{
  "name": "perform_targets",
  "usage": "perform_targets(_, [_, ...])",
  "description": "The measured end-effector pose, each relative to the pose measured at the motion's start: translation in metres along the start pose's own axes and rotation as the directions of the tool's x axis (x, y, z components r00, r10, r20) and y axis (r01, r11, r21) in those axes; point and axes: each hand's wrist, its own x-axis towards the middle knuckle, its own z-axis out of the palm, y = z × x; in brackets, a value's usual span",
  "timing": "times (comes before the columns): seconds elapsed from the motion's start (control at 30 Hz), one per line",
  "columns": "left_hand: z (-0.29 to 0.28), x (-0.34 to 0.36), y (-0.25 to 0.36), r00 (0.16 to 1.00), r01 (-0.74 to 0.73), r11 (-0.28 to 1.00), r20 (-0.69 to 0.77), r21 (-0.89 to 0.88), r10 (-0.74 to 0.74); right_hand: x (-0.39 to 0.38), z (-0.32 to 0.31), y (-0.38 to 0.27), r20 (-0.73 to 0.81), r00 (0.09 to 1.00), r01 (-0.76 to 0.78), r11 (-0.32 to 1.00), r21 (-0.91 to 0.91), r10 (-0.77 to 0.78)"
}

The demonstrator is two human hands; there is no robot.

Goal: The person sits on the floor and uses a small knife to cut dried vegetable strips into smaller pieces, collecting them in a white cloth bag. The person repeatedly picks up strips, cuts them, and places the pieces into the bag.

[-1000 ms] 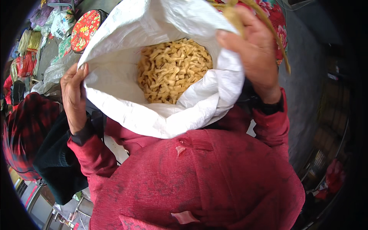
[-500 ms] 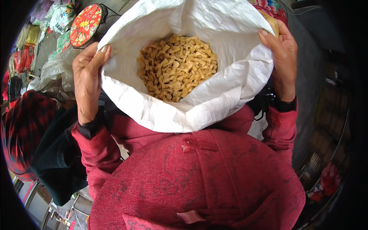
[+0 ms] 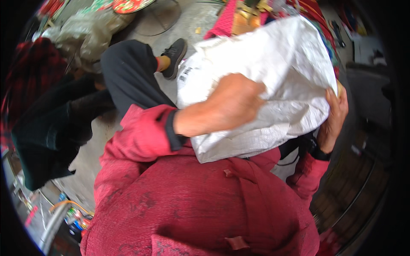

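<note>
The white woven sack lies across my lap, its mouth slack and partly folded over. Its inside contents are out of sight. At the sack's right rim, my right hand is closed on the edge, thumb on the near side. My left hand is over the middle of the sack, reaching across from the left. It is blurred, with the fingers curled under and the back of the hand toward me. Whatever it may hold is hidden beneath it.
A shoe and dark trouser leg are left of the sack. Clear plastic bags and a round floral stool stand farther off. Dark cloth hangs at left. Yellowish pieces lie beyond the sack.
My left hand has left the sack's left rim and swung right over its middle. The wide mouth has sagged, hiding the yellow-brown pieces inside. My right hand still holds the right rim.
</note>
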Motion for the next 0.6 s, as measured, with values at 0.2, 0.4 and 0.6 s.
perform_targets(0.2, [0.044,0.001,-0.003,0.99,-0.13,0.991,-0.065,-0.043,0.127,0.005,-0.01,0.002,0.102,0.992,0.07,0.997,-0.01,-0.069])
perform_targets(0.4, [0.034,0.001,-0.002,0.979,-0.108,0.979,-0.189,-0.173,0.075,-0.005,0.001,-0.008,0.097,0.993,0.078,0.996,-0.042,-0.074])
perform_targets(0.6, [-0.011,-0.011,-0.001,0.949,-0.128,0.956,-0.311,-0.266,0.04,-0.016,0.013,-0.017,0.052,0.994,0.092,0.996,-0.005,-0.092])
